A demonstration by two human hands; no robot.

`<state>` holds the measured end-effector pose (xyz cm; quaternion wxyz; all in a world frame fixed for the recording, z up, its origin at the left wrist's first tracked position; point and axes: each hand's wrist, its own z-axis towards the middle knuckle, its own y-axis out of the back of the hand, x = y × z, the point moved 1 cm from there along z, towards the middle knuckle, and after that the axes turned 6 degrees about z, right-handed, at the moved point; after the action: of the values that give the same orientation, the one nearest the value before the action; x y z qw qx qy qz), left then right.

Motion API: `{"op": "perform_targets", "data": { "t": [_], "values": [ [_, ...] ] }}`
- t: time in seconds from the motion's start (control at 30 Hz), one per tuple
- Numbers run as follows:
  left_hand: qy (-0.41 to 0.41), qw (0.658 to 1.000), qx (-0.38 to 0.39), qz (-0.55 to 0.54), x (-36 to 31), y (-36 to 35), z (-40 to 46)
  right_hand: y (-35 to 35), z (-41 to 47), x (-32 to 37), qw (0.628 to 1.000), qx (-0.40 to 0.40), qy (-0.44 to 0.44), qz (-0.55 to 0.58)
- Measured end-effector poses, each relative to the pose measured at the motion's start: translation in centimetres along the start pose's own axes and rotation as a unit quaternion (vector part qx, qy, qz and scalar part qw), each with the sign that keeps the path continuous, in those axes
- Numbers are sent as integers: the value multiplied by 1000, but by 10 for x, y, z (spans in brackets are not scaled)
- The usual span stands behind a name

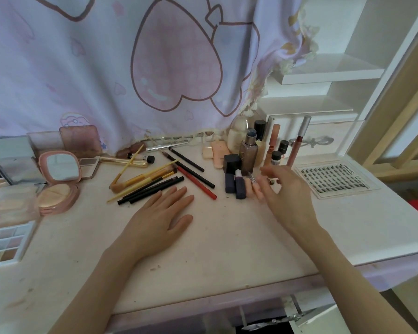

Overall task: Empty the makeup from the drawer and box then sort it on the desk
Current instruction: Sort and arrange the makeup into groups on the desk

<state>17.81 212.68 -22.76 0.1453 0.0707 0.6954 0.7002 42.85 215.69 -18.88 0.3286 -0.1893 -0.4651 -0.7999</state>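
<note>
I am looking down at the desk (227, 249), and I am using the pink mirror compact (59, 175) as my reference. Left of it and nearer to me, an eyeshadow palette (4, 244) is lying at the desk edge. Right of the compact, the pencils and brushes (159, 180) are lying in a loose pile. My left hand (159, 220) is resting flat, fingers straight and apart, just in front of that pile. Farther right, the lipsticks (237, 185) are lying below the standing bottles (253, 145). My right hand (285, 189) is hovering beside the lipsticks, fingers loosely curved, holding nothing. Far right, the lash tray (333, 179) is lying flat.
</note>
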Motion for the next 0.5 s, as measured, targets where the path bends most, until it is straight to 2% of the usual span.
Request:
{"op": "perform_targets", "data": {
  "t": [0.23, 0.37, 0.5],
  "values": [
    [9, 996, -63, -55, -4, 7, -2, -66, 44, 77, 973, 183, 144, -2],
    [-2, 995, -76, -65, -2, 4, -2, -117, 78, 98, 951, 281, 130, -16],
    [-10, 995, -75, -70, 3, 2, -1, -157, 100, 105, 947, 295, 115, -46]
  ]
}}
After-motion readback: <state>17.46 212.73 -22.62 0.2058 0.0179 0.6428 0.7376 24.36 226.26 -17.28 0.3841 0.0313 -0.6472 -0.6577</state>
